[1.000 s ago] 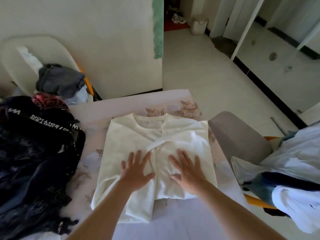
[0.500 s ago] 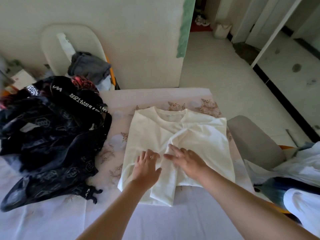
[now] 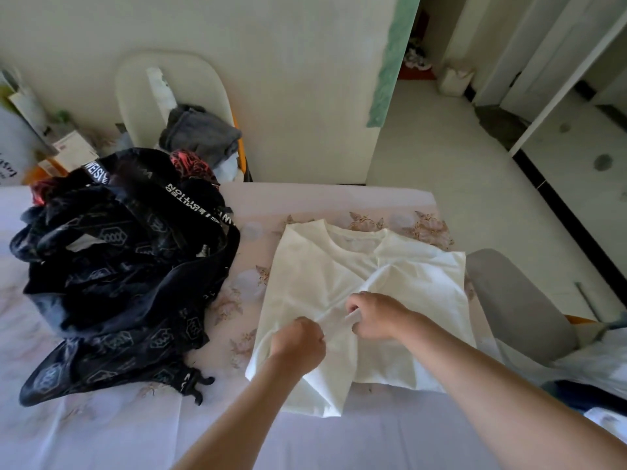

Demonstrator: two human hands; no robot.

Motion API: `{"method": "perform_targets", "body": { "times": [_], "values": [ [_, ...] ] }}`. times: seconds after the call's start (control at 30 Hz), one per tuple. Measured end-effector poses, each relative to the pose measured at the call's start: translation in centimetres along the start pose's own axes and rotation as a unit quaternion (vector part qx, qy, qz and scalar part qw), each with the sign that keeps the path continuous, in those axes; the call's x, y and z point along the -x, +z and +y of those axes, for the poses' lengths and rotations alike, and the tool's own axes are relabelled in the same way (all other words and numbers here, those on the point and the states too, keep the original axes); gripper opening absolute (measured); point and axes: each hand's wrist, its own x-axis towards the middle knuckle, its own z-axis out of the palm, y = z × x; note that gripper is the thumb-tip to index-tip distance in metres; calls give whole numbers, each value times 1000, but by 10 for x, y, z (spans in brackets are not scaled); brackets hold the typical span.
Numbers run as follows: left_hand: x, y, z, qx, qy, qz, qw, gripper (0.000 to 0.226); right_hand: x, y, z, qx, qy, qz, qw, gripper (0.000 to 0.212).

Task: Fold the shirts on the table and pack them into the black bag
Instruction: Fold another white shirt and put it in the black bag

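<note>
Both hands, flat a second ago, now curl: left hand (image 3: 298, 344) and right hand (image 3: 376, 315) pinch white shirt (image 3: 315, 276) fold.

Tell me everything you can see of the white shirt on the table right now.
The white shirt is a plain cream-white T-shirt of soft, thin-looking fabric with a round neckline. It lies on the table, neckline toward the far edge, hem toward the person, partly folded: the side on the person's right is turned in over the middle. The left hand and right hand each pinch a ridge of cloth near its centre. It sits right of the black bag, apart from it.
</note>
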Motion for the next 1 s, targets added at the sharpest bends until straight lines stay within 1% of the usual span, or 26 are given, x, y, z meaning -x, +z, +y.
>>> {"method": "perform_targets", "body": {
  "times": [0.07,0.17,0.2,0.27,0.3,0.33,0.37,0.4,0.43,0.47,0.5,0.53,0.6,0.67,0.7,0.77,0.8,0.87,0.9,0.93,1.0],
  "values": [
    [-18,-28,-4,28,-17,-10,999,31,-6,-15,3,-70,17,36,997,29],
    [-57,-76,-3,91,-23,25,995,20,-23,-37,3,-134,2,152,979,18],
    [-70,-90,-2,118,-19,52,991,17,-31,-45,3,-146,0,197,970,17],
    [-96,-113,-2,178,9,148,973,18,-47,-60,1,-180,4,279,943,15],
    [-106,-121,-2,203,30,191,960,20,-56,-67,1,-197,9,312,929,15],
    [-116,-126,-4,216,51,214,951,26,-66,-74,2,-211,11,331,920,18],
    [-123,-127,-5,217,64,219,949,37,-73,-79,3,-219,11,326,920,26],
    [-127,-124,-8,217,67,216,950,49,-81,-79,4,-222,7,295,929,41],
    [-129,-118,-12,218,56,206,952,56,-86,-75,5,-214,9,247,945,58],
    [-128,-107,-16,223,44,198,954,58,-90,-67,6,-191,17,196,962,72],
    [-124,-93,-21,220,25,188,957,56,-92,-57,7,-150,27,157,976,81],
    [-120,-76,-27,213,-1,175,961,51,-91,-44,8,-99,25,137,985,84],
    [-105,-48,-39,197,-68,154,966,41,-87,-14,10,-3,-8,136,991,83],
    [-87,-30,-50,193,-114,152,963,46,-79,14,11,40,-33,161,986,77],
    [-78,-26,-55,200,-120,154,960,52,-76,26,12,47,-32,173,983,74],
    [-64,-22,-64,212,-98,165,958,57,-72,45,12,64,-24,181,981,67],
    [-57,-20,-68,213,-75,173,959,52,-71,51,10,70,-24,179,981,63],
    [-47,-21,-72,222,-29,197,954,26,-67,59,3,71,-26,179,981,58],
    [-43,-23,-71,228,-14,211,950,20,-65,62,-1,66,-26,181,981,57],
    [-38,-26,-71,246,-24,227,942,23,-63,66,-5,61,-27,182,981,57],
    [-32,-31,-74,304,-118,249,912,29,-57,72,-13,54,-29,170,983,57]
  ]
}}
